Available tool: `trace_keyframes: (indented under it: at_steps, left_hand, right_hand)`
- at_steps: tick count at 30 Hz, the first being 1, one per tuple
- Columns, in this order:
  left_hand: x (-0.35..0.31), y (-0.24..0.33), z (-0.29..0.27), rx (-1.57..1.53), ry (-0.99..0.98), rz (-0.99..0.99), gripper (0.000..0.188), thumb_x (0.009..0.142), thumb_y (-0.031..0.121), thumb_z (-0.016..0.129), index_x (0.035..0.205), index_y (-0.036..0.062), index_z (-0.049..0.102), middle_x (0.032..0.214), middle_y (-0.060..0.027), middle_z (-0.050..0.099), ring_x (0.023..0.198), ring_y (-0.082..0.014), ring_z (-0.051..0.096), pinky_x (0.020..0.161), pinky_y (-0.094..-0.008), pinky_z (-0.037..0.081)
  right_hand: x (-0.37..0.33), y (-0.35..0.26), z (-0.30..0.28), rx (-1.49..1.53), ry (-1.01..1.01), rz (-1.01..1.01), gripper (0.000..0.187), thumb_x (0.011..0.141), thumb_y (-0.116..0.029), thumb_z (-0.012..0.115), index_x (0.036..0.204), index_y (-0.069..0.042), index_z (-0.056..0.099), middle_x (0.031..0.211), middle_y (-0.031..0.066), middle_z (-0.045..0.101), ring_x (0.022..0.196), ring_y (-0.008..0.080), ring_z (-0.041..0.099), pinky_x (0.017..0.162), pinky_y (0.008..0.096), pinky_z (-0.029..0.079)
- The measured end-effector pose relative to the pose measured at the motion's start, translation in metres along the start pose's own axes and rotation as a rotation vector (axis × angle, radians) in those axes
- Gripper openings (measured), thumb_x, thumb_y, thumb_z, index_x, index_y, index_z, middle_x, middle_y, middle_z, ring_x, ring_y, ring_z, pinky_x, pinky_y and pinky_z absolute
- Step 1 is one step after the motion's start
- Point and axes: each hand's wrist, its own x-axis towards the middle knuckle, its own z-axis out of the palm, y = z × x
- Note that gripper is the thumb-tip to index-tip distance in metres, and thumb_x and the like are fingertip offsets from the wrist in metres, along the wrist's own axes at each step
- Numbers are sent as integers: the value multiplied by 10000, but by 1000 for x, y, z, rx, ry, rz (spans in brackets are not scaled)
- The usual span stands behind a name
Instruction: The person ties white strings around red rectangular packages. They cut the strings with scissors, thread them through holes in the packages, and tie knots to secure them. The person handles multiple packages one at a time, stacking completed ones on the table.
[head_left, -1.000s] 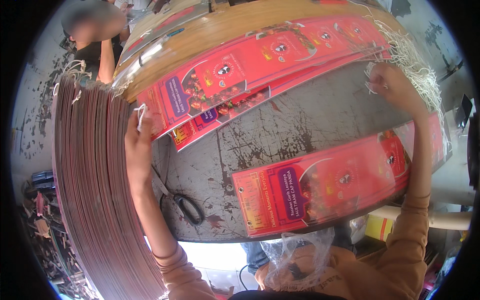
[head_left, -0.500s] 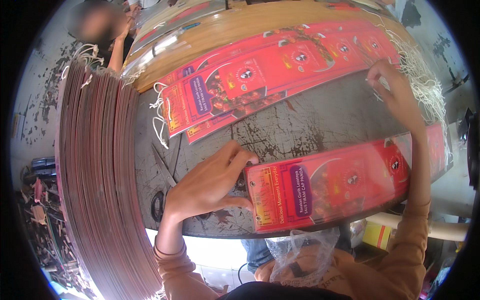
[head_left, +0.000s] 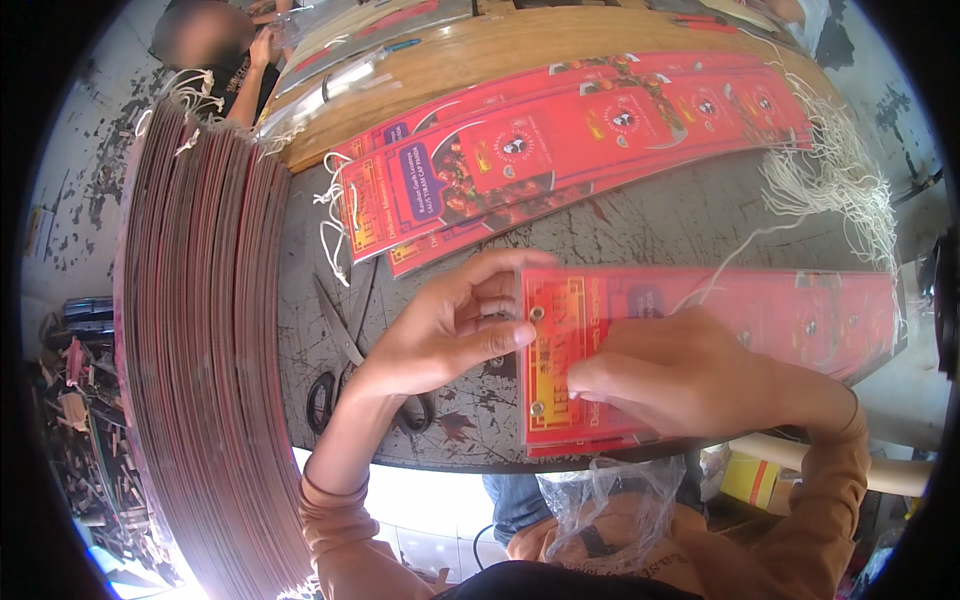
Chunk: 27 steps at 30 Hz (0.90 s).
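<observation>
At the upper left of the frame, a co-worker [head_left: 243, 98] in black is beside the wooden table [head_left: 312, 138], where a blue pen [head_left: 402, 45] lies. Scissors [head_left: 346, 340] lie spread left of centre, scraps [head_left: 95, 440] heap at lower left, and a yellow box [head_left: 742, 480] and pale tube [head_left: 885, 475] show at lower right.

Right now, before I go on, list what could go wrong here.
The white string beside your right hand runs toward the loose bundle of strings, so it might snag or tangle.

The scissors lie by your left forearm, blades apart; a careless sweep could nick you.

The red printed sheets lie close to the table's near edge and might slip off if nudged.
</observation>
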Motion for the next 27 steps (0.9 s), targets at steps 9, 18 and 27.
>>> trace_keyframes:
  at_steps: [9, 18, 27]
  left_hand:
    - [0, -9, 19, -253, -106, -112, 861, 846, -42, 540, 1455, 128, -45, 1248, -189, 415, 959, -187, 554, 788, -308, 507]
    - [-1, -7, 13, -122, -117, -120, 833, 836, -68, 534, 1454, 95, -1, 997, -125, 507, 870, -187, 573, 763, -310, 525]
    - [-3, 1, 13, -143, -103, -188, 798, 847, -62, 522, 1454, 120, 36, 1017, -140, 523, 898, -204, 581, 764, -332, 562]
  right_hand:
    - [9, 30, 19, 155, 339, 117, 141, 810, -53, 608, 939, -66, 552, 783, 87, 588, 682, 274, 598, 560, 351, 465]
    - [-2, 18, 26, -25, 298, -45, 306, 697, -20, 637, 994, -78, 596, 861, 54, 593, 743, 200, 590, 566, 314, 489]
    - [-10, 17, 24, 35, 164, 11, 206, 826, -164, 578, 999, -54, 587, 896, 72, 529, 713, 195, 579, 537, 312, 481]
